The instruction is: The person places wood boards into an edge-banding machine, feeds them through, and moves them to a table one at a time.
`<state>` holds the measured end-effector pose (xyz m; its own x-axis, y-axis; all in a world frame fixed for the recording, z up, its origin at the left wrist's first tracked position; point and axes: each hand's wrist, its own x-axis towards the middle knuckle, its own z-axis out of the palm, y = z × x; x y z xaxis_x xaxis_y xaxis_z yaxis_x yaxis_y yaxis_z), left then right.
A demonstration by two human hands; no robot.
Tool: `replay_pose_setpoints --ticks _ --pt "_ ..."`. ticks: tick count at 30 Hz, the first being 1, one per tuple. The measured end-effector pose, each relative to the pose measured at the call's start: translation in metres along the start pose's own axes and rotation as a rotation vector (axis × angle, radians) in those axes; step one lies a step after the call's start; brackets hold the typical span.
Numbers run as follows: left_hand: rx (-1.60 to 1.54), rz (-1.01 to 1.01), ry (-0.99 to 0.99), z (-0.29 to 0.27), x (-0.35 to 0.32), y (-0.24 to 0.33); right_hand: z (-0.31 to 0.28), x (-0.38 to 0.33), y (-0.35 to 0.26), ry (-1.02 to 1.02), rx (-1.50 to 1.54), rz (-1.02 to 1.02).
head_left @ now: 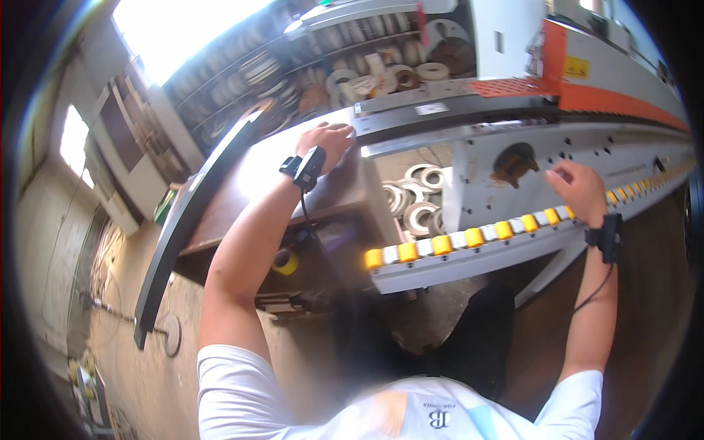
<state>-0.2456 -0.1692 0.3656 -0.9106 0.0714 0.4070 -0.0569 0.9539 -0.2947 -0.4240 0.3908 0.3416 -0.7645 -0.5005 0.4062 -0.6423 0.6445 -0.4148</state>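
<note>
Yellow rollers line a rail near right hand's curled-in fingers; left fingers unclear.

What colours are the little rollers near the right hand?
The rollers alternate yellow and pale grey, seen best in the head view.

Left hand at tabletop; right hand near rollers.

L hand on brn table; rolls on shelves.
</note>
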Motion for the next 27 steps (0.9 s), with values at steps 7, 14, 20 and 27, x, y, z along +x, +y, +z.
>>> replay_pose_setpoints --ticks 7,14,20,27 --pt "0.347 -0.566 -0.176 -0.064 -0.162 -0.151 0.003 0.003 0.002 -0.064 0.127 0.066" --pt "0.276 -1.071 -0.327 -0.1 -0.325 -0.245 0.001 0.003 -0.002 -0.071 0.062 0.074" --pt "0.323 -0.981 -0.239 -0.092 -0.349 -0.248 -0.002 0.002 -0.003 -0.108 0.038 0.081" --pt "0.191 -0.771 -0.248 -0.109 -0.294 -0.179 -0.003 0.004 -0.002 -0.112 -0.067 0.06"
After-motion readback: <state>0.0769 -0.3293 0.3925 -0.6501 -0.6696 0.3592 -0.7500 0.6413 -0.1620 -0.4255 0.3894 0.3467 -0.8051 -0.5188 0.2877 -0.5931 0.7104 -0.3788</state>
